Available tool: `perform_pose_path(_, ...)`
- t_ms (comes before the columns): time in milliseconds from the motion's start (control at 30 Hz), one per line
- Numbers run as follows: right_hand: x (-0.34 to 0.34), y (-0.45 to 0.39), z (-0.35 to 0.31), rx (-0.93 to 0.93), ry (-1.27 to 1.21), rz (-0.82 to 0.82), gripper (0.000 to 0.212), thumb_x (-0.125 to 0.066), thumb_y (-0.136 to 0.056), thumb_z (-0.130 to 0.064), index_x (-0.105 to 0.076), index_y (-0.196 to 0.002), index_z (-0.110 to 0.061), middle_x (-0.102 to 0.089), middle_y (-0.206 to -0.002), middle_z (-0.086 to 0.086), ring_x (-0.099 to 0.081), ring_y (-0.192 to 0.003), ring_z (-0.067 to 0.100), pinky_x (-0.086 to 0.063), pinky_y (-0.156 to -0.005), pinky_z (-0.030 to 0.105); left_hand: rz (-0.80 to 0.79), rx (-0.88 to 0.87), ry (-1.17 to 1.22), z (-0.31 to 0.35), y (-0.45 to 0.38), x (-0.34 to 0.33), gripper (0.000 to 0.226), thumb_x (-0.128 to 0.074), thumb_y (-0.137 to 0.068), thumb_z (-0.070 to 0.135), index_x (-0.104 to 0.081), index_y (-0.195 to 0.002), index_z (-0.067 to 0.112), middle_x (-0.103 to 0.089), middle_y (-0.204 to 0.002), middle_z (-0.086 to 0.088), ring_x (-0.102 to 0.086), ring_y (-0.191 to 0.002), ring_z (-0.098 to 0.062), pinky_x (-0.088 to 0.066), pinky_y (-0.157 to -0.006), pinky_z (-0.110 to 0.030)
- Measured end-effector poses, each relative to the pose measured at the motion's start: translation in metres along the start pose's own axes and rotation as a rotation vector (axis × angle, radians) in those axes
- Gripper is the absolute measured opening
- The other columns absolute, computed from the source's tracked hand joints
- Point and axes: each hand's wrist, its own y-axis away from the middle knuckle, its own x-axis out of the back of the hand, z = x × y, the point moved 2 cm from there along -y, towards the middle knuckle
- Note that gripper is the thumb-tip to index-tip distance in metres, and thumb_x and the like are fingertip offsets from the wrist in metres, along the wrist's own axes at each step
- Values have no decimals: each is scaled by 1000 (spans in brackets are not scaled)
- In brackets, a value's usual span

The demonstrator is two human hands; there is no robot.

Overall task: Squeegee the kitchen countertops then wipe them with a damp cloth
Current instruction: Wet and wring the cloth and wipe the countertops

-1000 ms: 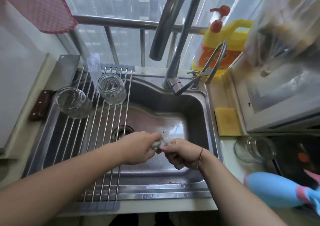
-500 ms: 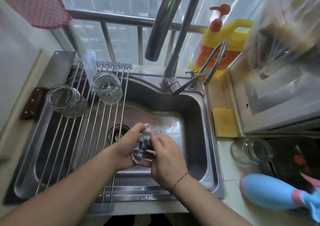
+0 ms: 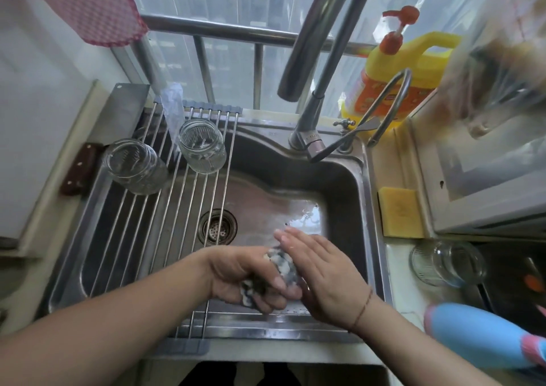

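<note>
Left hand [image 3: 251, 276] curls round a wadded grey-and-white cloth [image 3: 280, 270] over the stainless sink [image 3: 339, 184], fingers wrapped under the bundle. Right hand [image 3: 322, 270] lies flat against the cloth from the 3 o'clock side, fingers straight and together, a thin cord at the wrist. Both hands sit at about 6 o'clock of the basin, the drain [image 3: 217, 226] at 11 o'clock from them. A roll-up wire rack [image 3: 189, 208] spans the sink's left part and carries two glass jars [image 3: 202, 146] lying on their sides. On the tabletop [image 3: 399, 291] to the right sit a yellow sponge [image 3: 399, 211], another glass jar [image 3: 446, 263] and a blue object [image 3: 478, 335], blurred.
</note>
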Motion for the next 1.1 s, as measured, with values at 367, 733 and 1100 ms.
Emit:
perform_pose_path(367, -9, -50, 2, -110, 486, -300, 11, -66, -63, -18, -58, -56, -18, -56, -44, -1, -53, -38, 21, -21, -48, 22, 709, 384, -746, 9, -36, 21, 33, -59, -81, -6, -42, -60, 12, -43, -43, -1, -32, -34, -9, -23, -36, -13)
perform_pose_path(733, -4, -91, 49, -810, 179, -653, 36, -54, -80, -14, -53, -116, -12, -59, -73, -2, -57, -65, 20, -42, -57, 28, 1136, 110, -1982, 69, -48, 31, 80, -54, -82, 14, -15, -151, 20, -65, -105, -10, -64, -91, -33, -45, -68, -37)
perform_pose_path(1100, 10, -101, 71, -1001, -351, -703, 14, -67, -78, -20, -60, -77, -8, -41, -54, 6, -36, -45, 20, -34, -43, 21, 1140, -305, -2283, 85, -40, 37, 50, -74, -65, 44, -63, -104, 14, -67, -67, -4, -64, -57, -31, -33, -49, -27)
